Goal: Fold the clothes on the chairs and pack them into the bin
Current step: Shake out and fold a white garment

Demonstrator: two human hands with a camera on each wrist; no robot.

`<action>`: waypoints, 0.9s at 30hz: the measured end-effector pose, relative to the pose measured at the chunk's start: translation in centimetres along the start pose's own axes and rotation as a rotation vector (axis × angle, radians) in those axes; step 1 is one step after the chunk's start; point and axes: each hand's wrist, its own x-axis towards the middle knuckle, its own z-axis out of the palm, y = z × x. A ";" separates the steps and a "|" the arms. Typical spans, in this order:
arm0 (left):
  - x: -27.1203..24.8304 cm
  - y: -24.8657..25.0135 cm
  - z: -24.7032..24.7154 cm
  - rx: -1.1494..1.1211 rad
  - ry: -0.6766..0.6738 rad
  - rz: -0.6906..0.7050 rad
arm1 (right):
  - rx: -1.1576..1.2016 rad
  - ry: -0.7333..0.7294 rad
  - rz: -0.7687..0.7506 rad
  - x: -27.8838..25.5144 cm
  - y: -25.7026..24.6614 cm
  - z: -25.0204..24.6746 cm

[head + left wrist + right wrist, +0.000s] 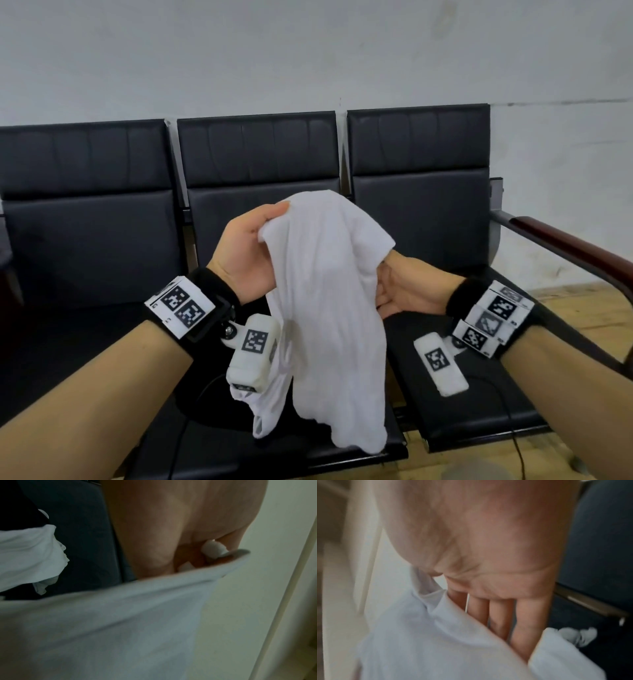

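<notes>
Left fingers [228, 543] pinch the white garment [329, 308] up high; right hand [407, 291] lies flat and open beneath it, above the black chairs [89, 240].

The three black seats [85, 246] of the chairs lie bare around the hands; the left seat offers open surface from front edge to backrest. The backrests [257, 147] close off the far side. A white garment [329, 308] hangs in front of the middle seat and blocks the space between the left hand [245, 253] and the right hand [407, 287]; its lower end drapes onto the middle seat's front edge. An armrest [565, 246] bounds the right seat on its outer side. A thin black cable [503, 394] crosses the right seat's surface. Above the backrests, the wall [308, 51] leaves open air.
</notes>
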 end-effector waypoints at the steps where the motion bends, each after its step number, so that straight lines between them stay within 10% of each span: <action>1: -0.1 0.1 -0.1 0.009 -0.004 -0.001 | 0.124 -0.015 -0.041 -0.2 0.1 0.4; 9: -0.1 0.5 -1.0 0.107 0.000 -0.029 | 0.126 -0.090 -0.122 0.1 0.6 1.9; 17: -0.1 2.2 -2.2 0.511 0.047 -0.126 | 0.467 0.202 -0.469 0.1 -2.1 1.7; 27: 0.2 2.4 -4.2 0.545 0.211 0.028 | 0.155 0.494 -0.502 -0.9 -4.1 1.1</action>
